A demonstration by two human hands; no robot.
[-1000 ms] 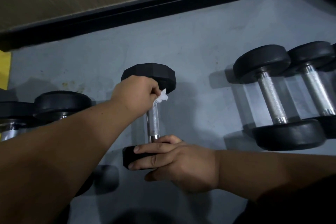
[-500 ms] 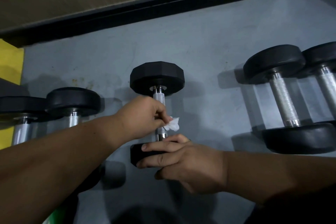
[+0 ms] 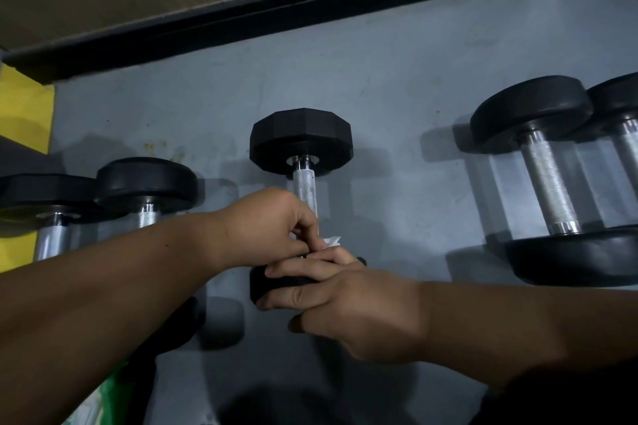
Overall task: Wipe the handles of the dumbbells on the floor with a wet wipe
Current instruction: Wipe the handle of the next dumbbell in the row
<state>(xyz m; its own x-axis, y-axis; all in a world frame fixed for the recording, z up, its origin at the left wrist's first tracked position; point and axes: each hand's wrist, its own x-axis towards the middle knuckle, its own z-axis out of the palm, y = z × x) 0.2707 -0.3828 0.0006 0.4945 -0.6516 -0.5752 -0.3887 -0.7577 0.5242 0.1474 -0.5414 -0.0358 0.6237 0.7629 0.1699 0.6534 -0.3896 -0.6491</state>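
A small black dumbbell (image 3: 301, 145) with a knurled steel handle (image 3: 305, 188) lies on the grey floor in the middle of the view. My left hand (image 3: 266, 228) is closed around the near end of that handle, pinching a white wet wipe (image 3: 332, 241) against it. My right hand (image 3: 352, 304) presses down on the dumbbell's near black head, covering most of it. The far part of the handle is bare.
Two bigger dumbbells (image 3: 549, 179) lie at the right, two more dumbbells (image 3: 145, 190) at the left under my left forearm. A black skirting board (image 3: 276, 14) runs along the wall behind. A yellow patch (image 3: 24, 107) marks the left edge; a green-white packet (image 3: 100, 400) shows bottom left.
My left hand has slid the wipe along the handle from the far head down to the near end. My right hand has stayed on the near head.
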